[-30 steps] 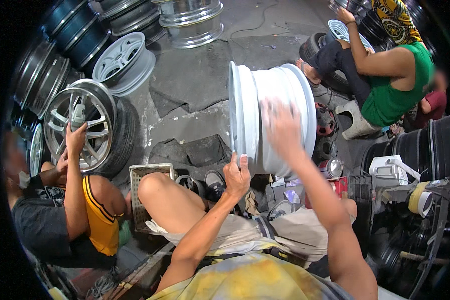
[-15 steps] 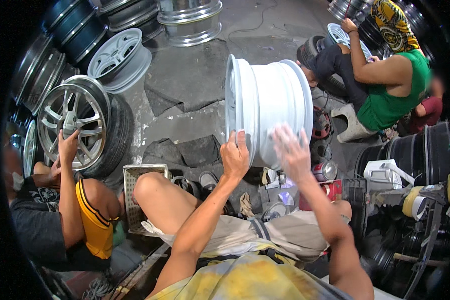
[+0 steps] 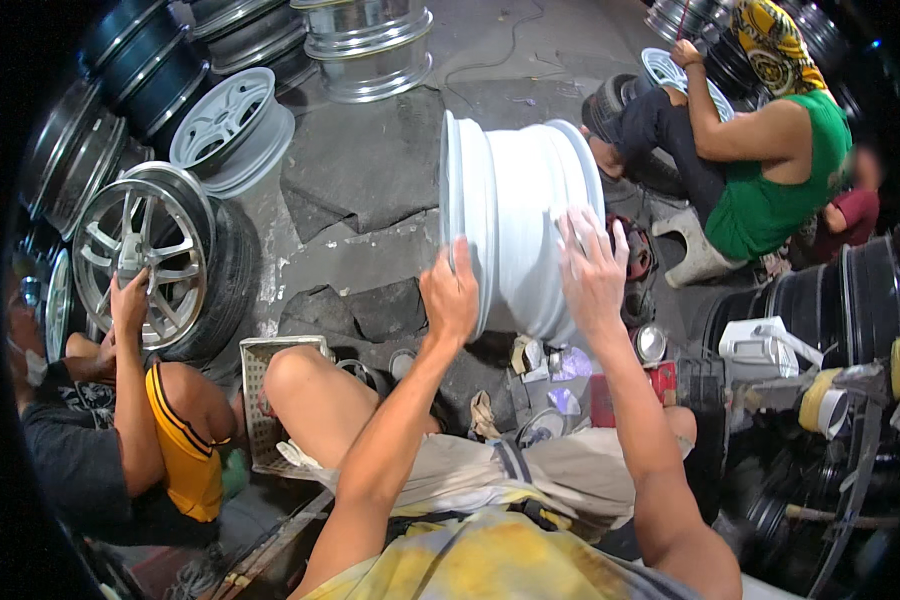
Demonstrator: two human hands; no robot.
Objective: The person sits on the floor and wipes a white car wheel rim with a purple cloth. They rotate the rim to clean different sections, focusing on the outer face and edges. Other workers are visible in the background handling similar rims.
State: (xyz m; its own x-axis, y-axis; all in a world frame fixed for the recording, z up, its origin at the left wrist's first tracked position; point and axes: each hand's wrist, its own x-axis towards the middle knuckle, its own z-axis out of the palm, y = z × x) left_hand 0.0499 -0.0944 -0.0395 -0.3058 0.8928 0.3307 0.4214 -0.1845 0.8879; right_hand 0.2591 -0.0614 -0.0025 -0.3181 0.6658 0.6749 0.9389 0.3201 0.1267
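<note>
A pale grey-white wheel rim (image 3: 532, 225) lies on its side on the floor in front of me, its smooth barrel facing up. My left hand (image 3: 450, 298) is closed on the rim's left flange, at its near edge. Over the right flange lies my right hand (image 3: 594, 275), its fingers stretched out and spread. Whitish dust covers the fingertips of the right hand. Whether anything is under that palm is hidden.
Left, a co-worker's hand (image 3: 130, 300) works on a silver spoked wheel (image 3: 175, 245) beside a tyre. Another person in a green top (image 3: 785, 175) sits at far right. A plastic crate (image 3: 253, 405), a tin (image 3: 650, 343) and a white appliance (image 3: 760, 345) stand nearby. Stacked rims (image 3: 365, 45) line the back.
My right hand, blurred over the barrel before, has moved up and across to the right flange. My left hand has stayed at the left flange. The whole view has shifted slightly.
</note>
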